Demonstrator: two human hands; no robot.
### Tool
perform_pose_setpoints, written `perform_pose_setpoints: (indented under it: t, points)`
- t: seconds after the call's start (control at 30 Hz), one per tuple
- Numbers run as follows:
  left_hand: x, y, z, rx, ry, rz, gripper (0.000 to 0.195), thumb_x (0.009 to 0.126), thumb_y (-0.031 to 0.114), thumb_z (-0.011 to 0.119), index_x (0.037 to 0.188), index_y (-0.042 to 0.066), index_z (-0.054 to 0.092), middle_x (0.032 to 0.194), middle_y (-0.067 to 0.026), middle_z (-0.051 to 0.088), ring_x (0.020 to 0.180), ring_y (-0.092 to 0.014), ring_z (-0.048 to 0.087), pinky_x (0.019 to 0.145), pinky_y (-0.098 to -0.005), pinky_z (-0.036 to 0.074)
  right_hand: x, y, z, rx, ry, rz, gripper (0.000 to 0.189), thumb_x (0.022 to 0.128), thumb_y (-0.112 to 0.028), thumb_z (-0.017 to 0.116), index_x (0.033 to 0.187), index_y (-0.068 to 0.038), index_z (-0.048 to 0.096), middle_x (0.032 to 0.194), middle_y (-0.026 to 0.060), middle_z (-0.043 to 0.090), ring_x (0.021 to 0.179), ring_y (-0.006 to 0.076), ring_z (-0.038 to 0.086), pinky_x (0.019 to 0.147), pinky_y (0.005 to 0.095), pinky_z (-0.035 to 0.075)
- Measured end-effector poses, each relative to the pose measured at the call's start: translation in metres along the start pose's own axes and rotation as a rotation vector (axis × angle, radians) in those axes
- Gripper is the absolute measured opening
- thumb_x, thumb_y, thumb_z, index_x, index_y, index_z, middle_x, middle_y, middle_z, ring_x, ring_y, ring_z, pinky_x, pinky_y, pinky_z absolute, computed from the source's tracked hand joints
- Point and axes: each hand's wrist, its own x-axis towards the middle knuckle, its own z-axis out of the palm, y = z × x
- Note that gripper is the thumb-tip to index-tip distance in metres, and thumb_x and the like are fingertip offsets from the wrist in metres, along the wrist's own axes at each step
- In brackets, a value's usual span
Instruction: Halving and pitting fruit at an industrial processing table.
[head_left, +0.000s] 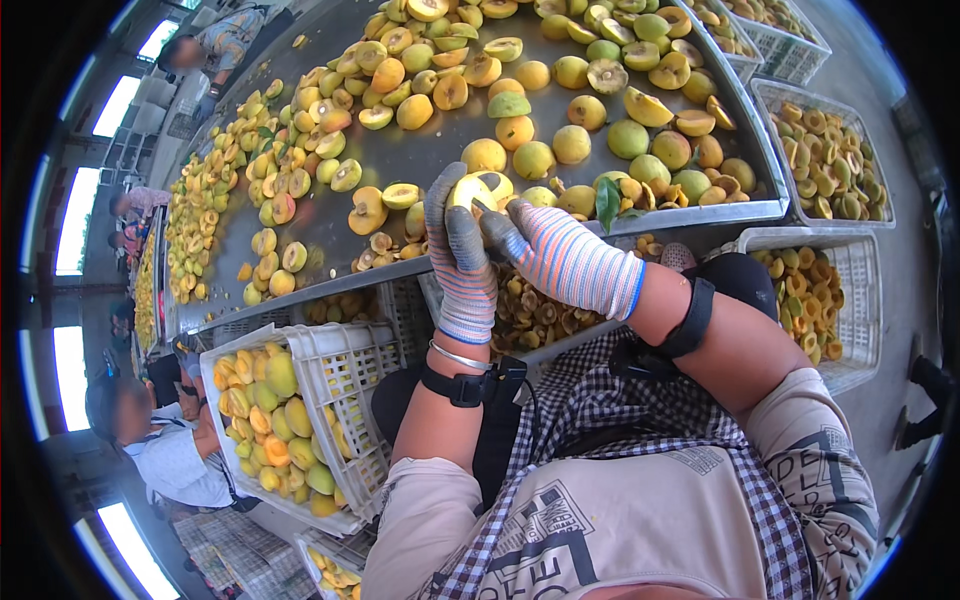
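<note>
My left hand (459, 251), in a striped knit glove with grey coated fingers, is closed on a yellow-green fruit (472, 192), probably a peach or apricot, at the near edge of the metal table. From the right, the gloved fingers of my right hand (559, 251) meet the same fruit; whether they hold a tool is hidden. Behind and beside the hands lie whole and halved fruits (572, 144), some showing pits or hollows. A green leaf (608, 204) lies right of the hands.
The metal table (330, 283) has a raised rim. Below it sits a container of pits and scraps (525, 307). White plastic crates (349, 397) of fruit stand left and right (862, 292). A co-worker (176, 454) is beside the left crate; other people are farther off.
</note>
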Motion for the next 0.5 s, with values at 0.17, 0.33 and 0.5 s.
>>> perform_pose_setpoints:
  t: [0.17, 0.33, 0.5]
  points:
    - [-0.002, -0.006, 0.006, -0.102, 0.036, -0.017, 0.052, 0.093, 0.048, 0.040, 0.120, 0.005, 0.045, 0.106, -0.0142, 0.055, 0.094, -0.023, 0.057, 0.086, -0.0393, 0.049, -0.002, 0.009, 0.022, 0.006, 0.049, -0.109, 0.018, 0.090, -0.011, 0.048, 0.101, 0.003, 0.053, 0.082, 0.0194, 0.058, 0.076, 0.0319, 0.061, 0.063, 0.0378, 0.049]
    - [-0.004, 0.002, 0.003, -0.242, 0.018, -0.155, 0.051, 0.092, 0.048, 0.040, 0.116, 0.003, 0.047, 0.102, -0.0133, 0.056, 0.093, -0.022, 0.057, 0.085, -0.0394, 0.050, -0.005, -0.007, 0.006, 0.147, -0.063, 0.084, 0.026, 0.092, -0.021, 0.048, 0.095, 0.004, 0.053, 0.070, 0.0211, 0.057, 0.067, 0.0359, 0.060, 0.057, 0.0415, 0.048]
    - [0.004, 0.005, -0.005, -0.407, -0.037, -0.362, 0.054, 0.090, 0.050, 0.042, 0.113, 0.001, 0.050, 0.098, -0.0129, 0.058, 0.091, -0.022, 0.058, 0.084, -0.0382, 0.050, -0.005, -0.005, 0.001, 0.195, -0.028, 0.103, 0.030, 0.093, -0.025, 0.047, 0.091, 0.005, 0.051, 0.066, 0.0214, 0.056, 0.064, 0.0379, 0.059, 0.056, 0.0433, 0.047]
